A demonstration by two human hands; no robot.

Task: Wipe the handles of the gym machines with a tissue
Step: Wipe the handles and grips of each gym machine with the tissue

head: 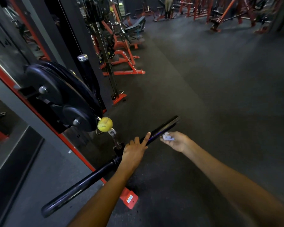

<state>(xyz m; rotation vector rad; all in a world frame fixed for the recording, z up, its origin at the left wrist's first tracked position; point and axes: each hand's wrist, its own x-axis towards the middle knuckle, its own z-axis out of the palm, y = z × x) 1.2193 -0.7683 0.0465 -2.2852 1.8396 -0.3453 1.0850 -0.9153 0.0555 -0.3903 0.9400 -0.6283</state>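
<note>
Head view: left hand (134,149) grips bar handle (162,129) near its cable swivel, forefinger straight along it; right hand (175,141) pinches crumpled tissue (167,138) just beside the bar's far end. Risk: bar hangs free, so it could swing w/ a hard wipe & the small wad could slip out

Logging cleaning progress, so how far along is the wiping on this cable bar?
Done: nothing shows as finished. In hand: the left hand steadies the black bar near its centre swivel, while the right hand holds a crumpled tissue beside the bar's far end. Left: whether the near end is wiped cannot be told; other machines stand behind.
</note>
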